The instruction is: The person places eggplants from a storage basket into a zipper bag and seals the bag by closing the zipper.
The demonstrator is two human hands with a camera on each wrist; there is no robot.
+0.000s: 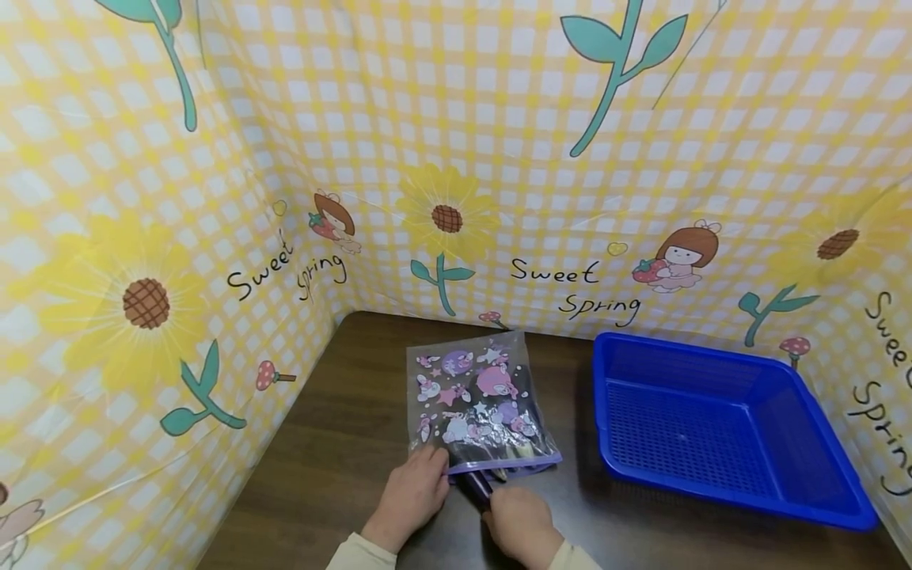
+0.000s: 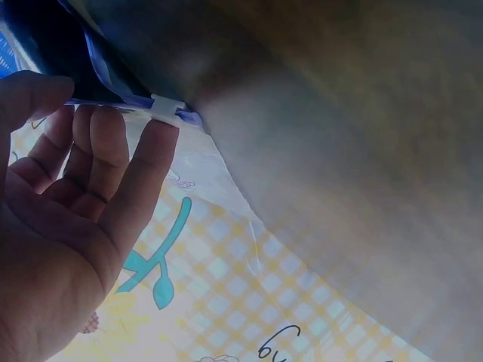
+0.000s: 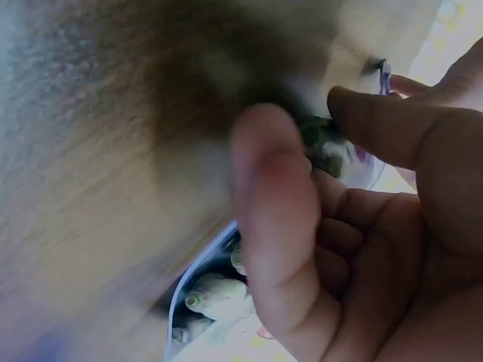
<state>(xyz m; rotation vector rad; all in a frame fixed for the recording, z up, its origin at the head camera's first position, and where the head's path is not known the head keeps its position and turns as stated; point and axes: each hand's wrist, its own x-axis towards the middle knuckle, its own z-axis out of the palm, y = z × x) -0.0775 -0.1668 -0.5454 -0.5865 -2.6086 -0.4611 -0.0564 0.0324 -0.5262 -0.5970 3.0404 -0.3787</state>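
Observation:
A clear zip bag (image 1: 456, 372) printed with pink and purple cartoons lies on the table, its purple-edged mouth toward me. My left hand (image 1: 415, 492) pinches the left end of that mouth between thumb and fingers. In the left wrist view, a white zip slider (image 2: 166, 108) sits at the index fingertip. My right hand (image 1: 523, 521) grips the stem end of a dark purple eggplant (image 1: 476, 487), whose other end runs into the bag's mouth. The right wrist view shows its green cap by the fingertips. Pale, whitish-green vegetables (image 3: 217, 296) lie inside the bag.
To the right stands a blue plastic basket (image 1: 601, 427) with a perforated bottom. The dark wooden table (image 1: 321, 475) carries everything. Yellow checked cloth (image 1: 499, 206) printed with sunflowers walls off the back and both sides.

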